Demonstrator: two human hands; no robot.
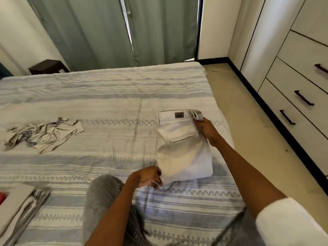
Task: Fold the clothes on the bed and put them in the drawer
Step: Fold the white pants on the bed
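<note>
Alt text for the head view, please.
Both hands grip folded white trousers on a striped bed: right hand at the waistband, left hand at the near corner. A crumpled garment lies left; closed drawers stand right.

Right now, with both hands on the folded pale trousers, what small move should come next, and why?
Probably lift the trousers off the bed towards the drawers on the right. They already look folded compactly, the right hand grips the waistband end and the left hand the near edge. The crumpled garment still waits unfolded.
</note>
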